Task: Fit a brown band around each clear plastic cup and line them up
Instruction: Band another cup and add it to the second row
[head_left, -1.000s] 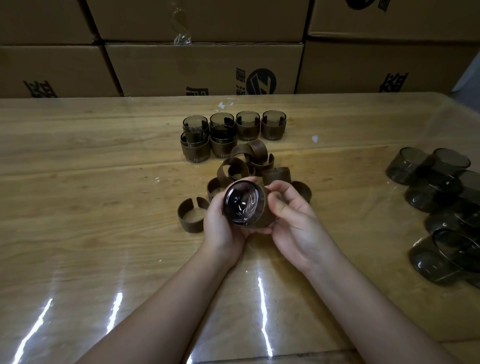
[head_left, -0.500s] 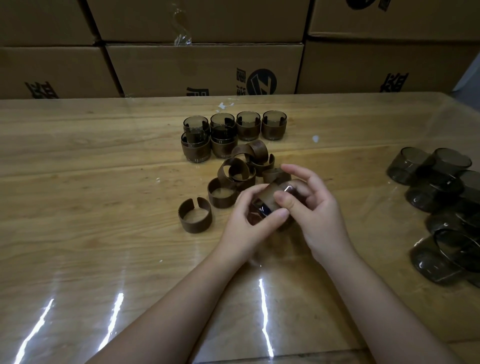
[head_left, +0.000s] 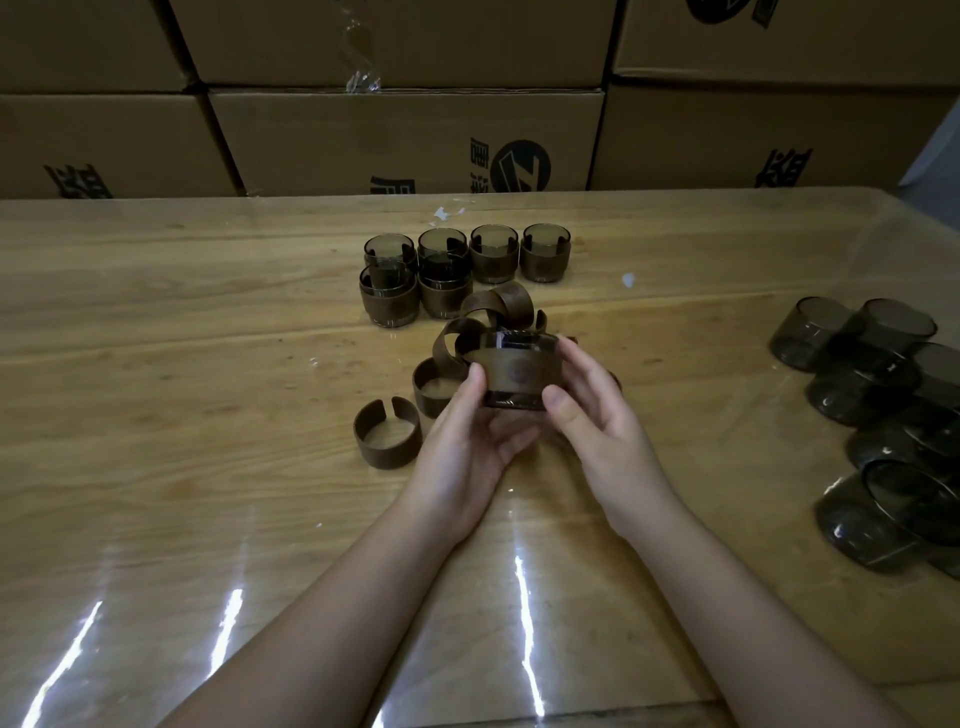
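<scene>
Two hands, the left hand (head_left: 467, 441) and the right hand (head_left: 602, 431), now hold the banded cup (head_left: 524, 343) upright over the tabletop (head_left: 208, 364); half a second ago it lay tilted between them. Their fingers (head_left: 576, 358) pinch its sides, thumbs on the brown band (head_left: 514, 371). Six finished cups (head_left: 545, 260) stand behind, with loose bands (head_left: 387, 439) nearby.

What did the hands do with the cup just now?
The banded cup was tipped with its round end facing the camera; now it is turned upright, band showing. The left hand and right hand held it all along. The finished cups, loose bands and bare cups did not move.
</scene>
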